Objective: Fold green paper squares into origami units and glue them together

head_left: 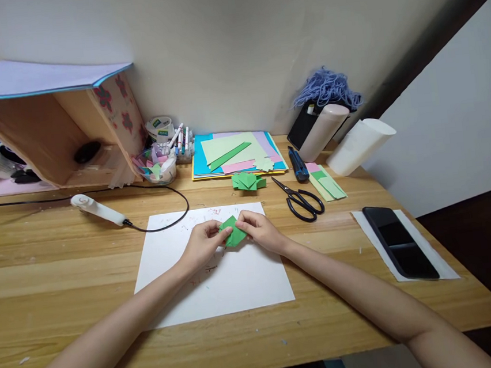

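A small folded piece of green paper [234, 236] is held between both hands above a white sheet [247, 288]. My left hand [202, 243] pinches its left side, with the thumb lying on the front. At its upper right edge, my right hand [261, 231] grips it between thumb and fingers. The fingers behind the paper are partly hidden. Just beyond the hands, a green folded paper shape [247, 181] rests on the wooden table [107, 278]. Black-handled scissors [300, 199] lie to its right.
Behind are stacked coloured papers [202, 164], a blue cutter [298, 164] and paper strips [327, 183]. A white corded device [98, 210] lies left, near a cardboard box [120, 118]. A phone [401, 243] rests at right. Rolls [361, 145] and a scrap tub [157, 168] stand at the back.
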The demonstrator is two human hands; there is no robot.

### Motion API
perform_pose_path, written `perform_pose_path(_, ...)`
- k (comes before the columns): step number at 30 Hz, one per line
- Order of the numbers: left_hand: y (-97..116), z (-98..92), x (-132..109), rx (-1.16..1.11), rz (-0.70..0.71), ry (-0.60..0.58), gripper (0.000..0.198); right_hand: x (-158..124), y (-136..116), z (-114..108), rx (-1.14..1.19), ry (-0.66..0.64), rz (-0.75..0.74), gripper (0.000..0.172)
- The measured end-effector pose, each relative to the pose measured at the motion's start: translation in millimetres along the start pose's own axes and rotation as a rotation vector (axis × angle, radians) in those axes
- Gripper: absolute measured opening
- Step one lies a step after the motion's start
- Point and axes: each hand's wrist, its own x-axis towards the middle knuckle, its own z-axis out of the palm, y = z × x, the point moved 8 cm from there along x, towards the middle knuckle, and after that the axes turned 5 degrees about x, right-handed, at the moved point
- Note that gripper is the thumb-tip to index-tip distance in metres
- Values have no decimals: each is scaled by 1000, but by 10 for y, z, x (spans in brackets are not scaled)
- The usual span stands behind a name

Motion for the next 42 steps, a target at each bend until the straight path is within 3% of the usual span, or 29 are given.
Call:
perform_pose_path(5,-67,-41,19,-48,-32,55,33,11,39,31,45,-70,11,30)
perform_pose_path(8,-72,-73,12,-75,-50,77,31,13,45,17,55,-44,5,30)
perform_pose_path(11,30,-118,-17,-119,-16,73,28,15,40,-21,92,44,13,32)
perform_pose_path(13,140,-165,-47,-118,38,61,37,21,28,-4,137,67,28,34)
perform_pose_path(19,277,-438,-186,-38,157,52,41,172,-31,256,281,-3,75,37)
perform_pose_path(24,316,-941,-424,153,250,237,32,472,-177,710,201,-190,49,38)
perform_pose_path(27,405,-1317,-646,264,312,420,24,666,-268,986,183,-229,25,40)
perform_pose_path(32,551,-2098,-1218,335,449,963,19,1038,-361,1361,-36,-85,-114,33)
perform_pose_path(36,361,-2711,-1603,184,408,1368,26,1364,-467,1791,-328,-38,-269,36)
perform_pose_path(39,120,-3016,-1637,1,320,1428,34,1609,-516,2140,-455,-88,-306,42)
perform_pose_path(42,-50,-3140,-1555,-67,240,1371,37,1787,-521,2393,-455,-179,-291,23)
